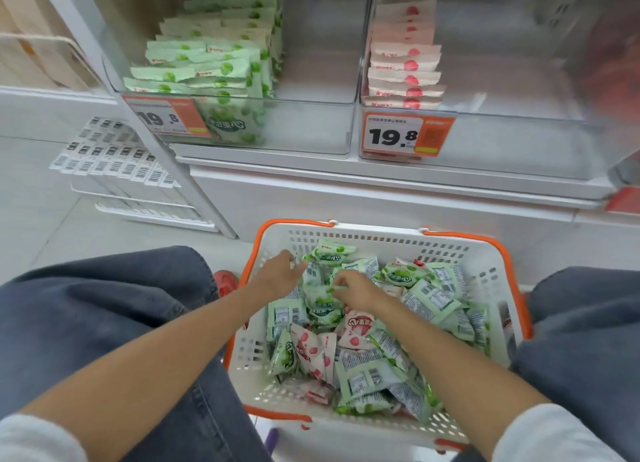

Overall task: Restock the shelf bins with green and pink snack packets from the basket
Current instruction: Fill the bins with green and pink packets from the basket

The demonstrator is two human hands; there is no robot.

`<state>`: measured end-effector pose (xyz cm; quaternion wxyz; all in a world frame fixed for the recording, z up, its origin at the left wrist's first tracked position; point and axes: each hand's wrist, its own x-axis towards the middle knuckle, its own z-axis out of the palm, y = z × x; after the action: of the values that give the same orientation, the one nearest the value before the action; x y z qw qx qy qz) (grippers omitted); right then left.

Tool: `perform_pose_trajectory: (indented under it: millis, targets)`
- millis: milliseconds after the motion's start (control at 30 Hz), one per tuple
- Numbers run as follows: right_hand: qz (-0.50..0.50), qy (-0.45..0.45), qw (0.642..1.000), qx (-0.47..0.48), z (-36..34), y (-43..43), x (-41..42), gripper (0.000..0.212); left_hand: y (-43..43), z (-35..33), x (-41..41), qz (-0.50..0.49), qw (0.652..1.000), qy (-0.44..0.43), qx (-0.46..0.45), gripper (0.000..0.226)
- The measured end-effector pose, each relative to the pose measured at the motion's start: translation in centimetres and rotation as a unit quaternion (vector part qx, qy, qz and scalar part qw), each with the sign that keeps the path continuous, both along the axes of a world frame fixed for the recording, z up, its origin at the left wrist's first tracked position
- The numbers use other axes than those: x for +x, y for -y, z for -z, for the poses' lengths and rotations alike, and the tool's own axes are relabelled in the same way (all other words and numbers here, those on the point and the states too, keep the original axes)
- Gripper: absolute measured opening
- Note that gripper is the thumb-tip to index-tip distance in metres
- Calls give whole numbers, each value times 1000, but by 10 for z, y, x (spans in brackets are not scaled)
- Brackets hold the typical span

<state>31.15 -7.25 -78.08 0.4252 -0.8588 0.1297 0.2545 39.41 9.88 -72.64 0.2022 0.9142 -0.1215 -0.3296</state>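
green packets (429,298): heaped in the basket (381,239), by its far edge, right under your hands.
right hand (353,288): fingers curl on one of the green packets.
left hand (278,276): touches the heap; you cannot tell its grip.
green bin (311,125): up ahead, nearer your left hand.

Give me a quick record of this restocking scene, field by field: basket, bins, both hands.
basket: white with orange handles, below the bins
basket contents: many green packets and fewer pink packets, loosely mixed
left bin: green stack at its left side
right bin: pink row along its left wall
left hand: in the basket, on green packets, grip unclear
right hand: in the basket, pinching one of the green packets
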Motion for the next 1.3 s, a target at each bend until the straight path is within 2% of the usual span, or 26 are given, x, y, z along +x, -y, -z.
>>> perform_pose_trajectory:
  millis: [67, 133, 200, 300, 400, 600, 700, 767, 867, 933, 1033, 1100, 1167, 1300]
  targets:
    - [34, 36, 997, 52, -38, 12, 14, 16, 6, -13, 0, -40, 996, 26, -79, 53]
    - [77, 80, 989, 100, -82, 21, 26, 18, 14, -35, 1, -58, 982, 61, -171, 60]
    - [118, 114, 974, 156, -126, 26, 35, 14, 22, -58, 6, -75, 964, 119, -224, 71]
    - [128, 158, 958, 203, -185, 22, 42, 9, 35, -98, 13, -98, 937, 181, -284, 55]
    - [144, 172, 948, 225, -228, 15, 48, 23, 39, -136, 26, -109, 907, 264, -308, 51]
    - [178, 262, 931, 182, -291, 2, 70, 18, 45, -198, 56, -142, 873, 379, -271, 56]
    - [195, 304, 917, 169, -317, 0, 96, 29, 49, -231, 80, -167, 844, 424, -283, 52]
    - [204, 321, 911, 162, -329, 3, 121, 33, 52, -248, 106, -159, 829, 443, -302, 52]
    - [258, 333, 899, 123, -330, 12, 170, 30, 58, -262, 155, -128, 834, 417, -338, 48]
    - [317, 320, 887, 107, -319, 22, 209, 36, 56, -263, 190, -111, 859, 400, -299, 44]
    - [387, 289, 876, 20, -297, 39, 264, 47, 44, -249, 242, -17, 908, 399, -125, 40]
    - [407, 272, 871, -37, -284, 48, 295, 49, 36, -237, 265, 49, 924, 378, -26, 46]
    - [411, 261, 872, -52, -271, 54, 321, 47, 33, -226, 278, 93, 921, 377, 17, 50]
    - [386, 260, 881, -84, -251, 51, 348, 51, 31, -213, 285, 108, 899, 425, 4, 47]
